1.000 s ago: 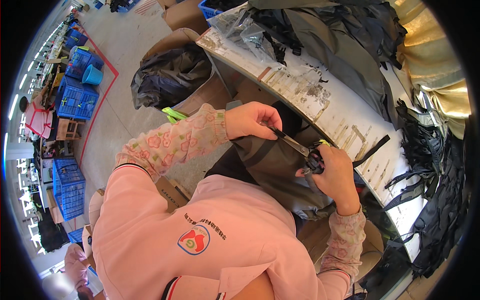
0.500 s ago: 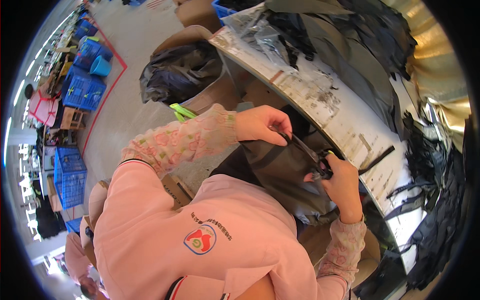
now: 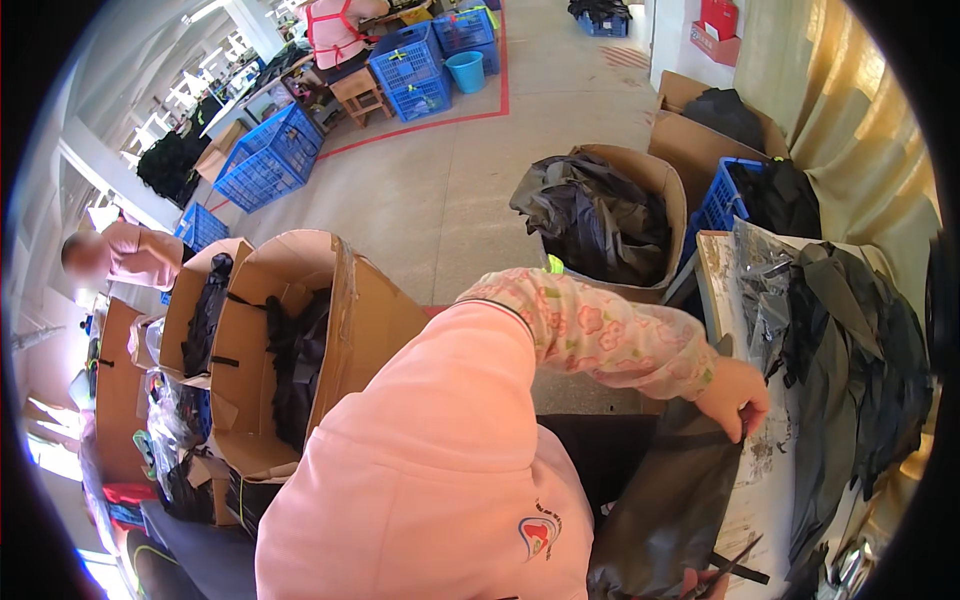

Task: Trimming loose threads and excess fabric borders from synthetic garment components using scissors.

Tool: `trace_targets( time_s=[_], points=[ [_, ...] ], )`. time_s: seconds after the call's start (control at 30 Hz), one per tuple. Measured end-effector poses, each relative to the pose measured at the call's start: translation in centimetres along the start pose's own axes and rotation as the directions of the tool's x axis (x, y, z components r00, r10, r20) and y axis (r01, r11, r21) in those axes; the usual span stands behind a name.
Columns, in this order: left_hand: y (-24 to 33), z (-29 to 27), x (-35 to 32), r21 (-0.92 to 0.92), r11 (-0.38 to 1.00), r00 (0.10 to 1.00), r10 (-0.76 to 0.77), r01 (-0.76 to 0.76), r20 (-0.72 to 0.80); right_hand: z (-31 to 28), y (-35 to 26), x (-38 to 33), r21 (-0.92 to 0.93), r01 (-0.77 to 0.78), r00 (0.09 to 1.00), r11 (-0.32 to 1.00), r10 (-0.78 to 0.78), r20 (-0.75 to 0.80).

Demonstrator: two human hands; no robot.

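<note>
The dark cloth (image 3: 672,505) is draped from the lap up to the counter (image 3: 758,502), its upper edge pinched by the curled fingers of the left hand (image 3: 735,397). By the right hand (image 3: 703,583) – cut off at the lower edge – the scissors (image 3: 738,556) appear to be gripped, though how far its fingers are spread cannot be told. The edge is best held taut and flat, with the blade tips pointed clear of the left fingers and the black strip (image 3: 752,573) smoothed aside, lest it be nicked.
</note>
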State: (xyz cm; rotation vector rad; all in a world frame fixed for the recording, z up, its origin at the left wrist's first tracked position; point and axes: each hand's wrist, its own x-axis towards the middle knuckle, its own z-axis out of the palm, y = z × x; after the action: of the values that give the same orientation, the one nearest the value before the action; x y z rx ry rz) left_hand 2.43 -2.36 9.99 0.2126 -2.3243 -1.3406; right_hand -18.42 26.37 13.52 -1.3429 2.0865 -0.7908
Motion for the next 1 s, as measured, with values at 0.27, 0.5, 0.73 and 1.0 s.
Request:
trace_targets(
  time_s=[0.27, 0.5, 0.73, 1.0],
  points=[
    [-2.3, -3.4, 6.4, 0.337, 0.939, 0.99, 0.105, -0.067, -0.095, -1.0, 2.3, -3.5, -0.097, -0.026, 0.997, 0.995, 0.018, -0.081],
    [-5.3, -4.7, 8.9, 0.631, 0.768, 0.984, 0.01, 0.106, -0.178, 2.2, 4.8, -5.1, 0.019, -0.038, 0.999, 0.999, 0.038, -0.02],
    [-1.7, 2.4, 5.3, 0.568, 0.719, 0.828, 0.549, -0.4, -0.113, 8.8, 17.1, -7.8, 0.077, 0.07, 0.983, 0.995, -0.056, -0.173],
    [0.8, 3.0, -8.8, 0.429, 0.863, 0.952, 0.167, -0.267, 0.256, 6.4, 13.8, -8.0, 0.241, -0.229, 0.966, 0.943, 0.25, -0.06]
  ],
)
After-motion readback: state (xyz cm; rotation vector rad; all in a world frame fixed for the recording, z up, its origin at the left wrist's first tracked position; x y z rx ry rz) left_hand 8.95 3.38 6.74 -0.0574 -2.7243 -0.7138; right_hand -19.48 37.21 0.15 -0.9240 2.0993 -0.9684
